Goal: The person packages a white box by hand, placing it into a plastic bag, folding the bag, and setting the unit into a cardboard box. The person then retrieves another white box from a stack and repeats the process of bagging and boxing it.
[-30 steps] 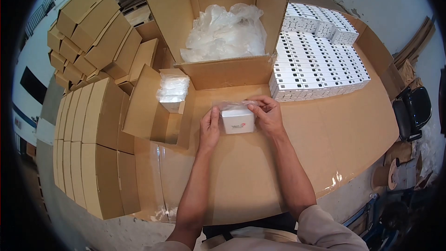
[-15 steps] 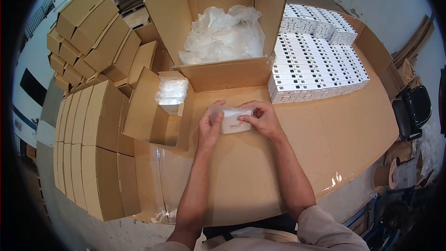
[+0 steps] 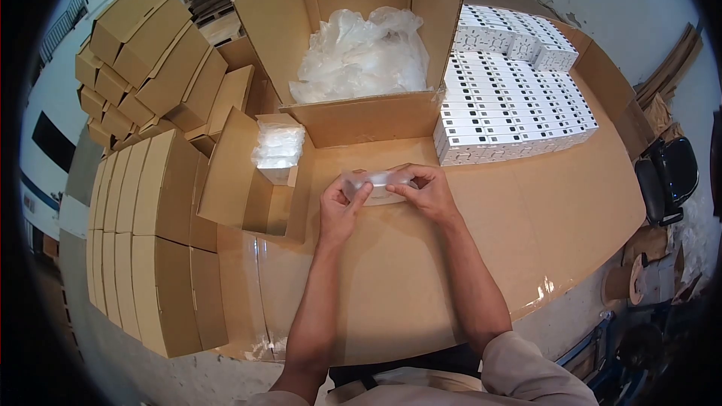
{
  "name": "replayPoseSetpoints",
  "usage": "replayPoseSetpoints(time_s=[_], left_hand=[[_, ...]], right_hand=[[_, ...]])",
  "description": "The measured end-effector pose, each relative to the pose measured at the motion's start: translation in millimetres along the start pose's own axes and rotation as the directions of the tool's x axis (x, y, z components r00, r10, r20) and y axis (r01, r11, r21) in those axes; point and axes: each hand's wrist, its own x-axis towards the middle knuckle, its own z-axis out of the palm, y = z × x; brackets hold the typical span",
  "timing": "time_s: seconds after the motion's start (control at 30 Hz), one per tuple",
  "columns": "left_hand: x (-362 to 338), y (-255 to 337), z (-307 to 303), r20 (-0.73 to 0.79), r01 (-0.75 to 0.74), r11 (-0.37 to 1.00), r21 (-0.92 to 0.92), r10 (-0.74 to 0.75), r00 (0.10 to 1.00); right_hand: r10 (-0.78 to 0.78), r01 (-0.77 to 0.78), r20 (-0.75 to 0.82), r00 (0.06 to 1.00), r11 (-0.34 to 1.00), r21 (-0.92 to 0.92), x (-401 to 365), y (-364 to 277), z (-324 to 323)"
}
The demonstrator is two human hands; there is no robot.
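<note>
Between my hands, above the cardboard-covered table (image 3: pixel 406 271), is a small white box in a clear plastic bag (image 3: pixel 381 194). My left hand (image 3: pixel 342 201) pinches the bag's left end, thumb on top. At the right end, my right hand (image 3: pixel 425 192) grips it with the thumb pressed across the near face. The box is tilted, and its printed face is hardly visible. To the left stands an open brown carton (image 3: pixel 289 214) with several plastic-wrapped white boxes (image 3: pixel 278 146) at its far end.
A large open carton (image 3: pixel 361 122) of clear plastic bags (image 3: pixel 361 60) stands at the back. Rows of white boxes (image 3: pixel 515 105) are stacked at the right. Brown cartons (image 3: pixel 150 210) pile up on the left. A black chair (image 3: pixel 668 180) is beyond the table's right edge.
The bagged box has tipped, so its printed front no longer faces me. My left thumb has shifted right along the bag's upper edge. Both hands stay in nearly the same place.
</note>
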Motion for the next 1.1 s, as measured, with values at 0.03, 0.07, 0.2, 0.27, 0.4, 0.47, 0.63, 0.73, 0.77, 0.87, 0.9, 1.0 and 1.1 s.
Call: replayPoseSetpoints(time_s=[0.03, 0.07, 0.2, 0.27, 0.4, 0.47, 0.63, 0.73, 0.77, 0.87, 0.9, 1.0, 1.1], left_hand=[[-1, 4, 1, -0.006, 0.003, 1.0, 0.012, -0.003, 1.0], [-1, 7, 2, -0.012, 0.005, 1.0, 0.023, -0.005, 1.0], [1, 7, 0, -0.042, -0.04, 0.999, 0.029, 0.041, 0.998], [3, 6, 0, -0.053, -0.083, 0.994, 0.067, 0.087, 0.995], [2, 7, 5, -0.086, -0.103, 0.993, 0.056, 0.107, 0.991], [2, 9, 6, -0.085, -0.097, 0.994, 0.045, 0.101, 0.991], [3, 4, 6, -0.108, -0.096, 0.995, 0.036, 0.099, 0.989], [3, 9, 7, -0.113, -0.089, 0.996, 0.024, 0.092, 0.989], [2, 12, 7, -0.112, -0.087, 0.996, 0.024, 0.09, 0.99], [3, 9, 7, -0.11, -0.088, 0.995, 0.036, 0.091, 0.99], [3, 10, 8, -0.114, -0.088, 0.995, 0.037, 0.092, 0.989], [2, 11, 9, -0.114, -0.086, 0.995, 0.046, 0.09, 0.989], [2, 8, 7, -0.105, -0.098, 0.994, 0.047, 0.102, 0.989]], right_hand=[[0.008, -0.008, -0.016, 1.0, 1.0, -0.008, -1, 0, 0], [0.015, -0.015, -0.03, 0.999, 1.0, -0.016, -1, -1, 0], [-0.015, 0.017, -0.071, 0.997, 0.999, 0.03, 1, -3, 4], [-0.018, 0.023, -0.077, 0.997, 0.997, 0.07, 0, -3, 4], [-0.075, 0.084, -0.08, 0.994, 0.989, 0.121, 3, 3, 3], [-0.092, 0.108, -0.101, 0.991, 0.981, 0.159, 2, 6, 6], [-0.07, 0.091, -0.096, 0.993, 0.969, 0.23, 2, 2, 3], [-0.196, 0.212, -0.081, 0.977, 0.911, 0.354, 1, -13, 3], [-0.242, 0.242, -0.045, 0.969, 0.906, 0.347, 0, -15, -4], [-0.318, 0.292, 0.095, 0.943, 0.932, 0.216, 1, -9, -22], [-0.326, 0.304, 0.145, 0.934, 0.94, 0.154, 2, -12, -21], [-0.076, 0.053, 0.162, 0.984, 0.989, 0.142, -6, -23, -14], [-0.08, 0.081, 0.172, 0.982, 0.997, 0.005, -4, -16, -9]])
